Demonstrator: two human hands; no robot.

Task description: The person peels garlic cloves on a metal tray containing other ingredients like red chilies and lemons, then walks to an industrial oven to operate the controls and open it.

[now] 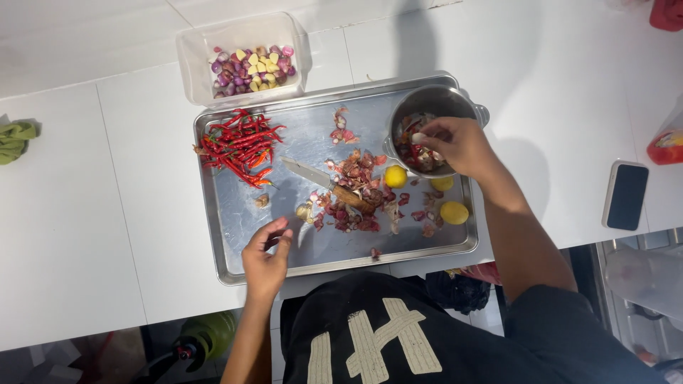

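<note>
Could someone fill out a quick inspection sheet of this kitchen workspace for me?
Surface: white counter bearing a metal tray.
Job's things: metal pot, knife, red chillies, peels.
Clutter: three yellow round pieces, clear tub, phone, green cloth.
Hands: right hand over the pot, pinching a small piece; left hand over the tray, empty.
Cables: nothing seen.
Surroundings: red packet on the counter's right edge.

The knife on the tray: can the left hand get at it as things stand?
Probably yes. The left hand hovers over bare tray, and the knife lies just beyond it with nothing between; peels crowd only its handle.
</note>
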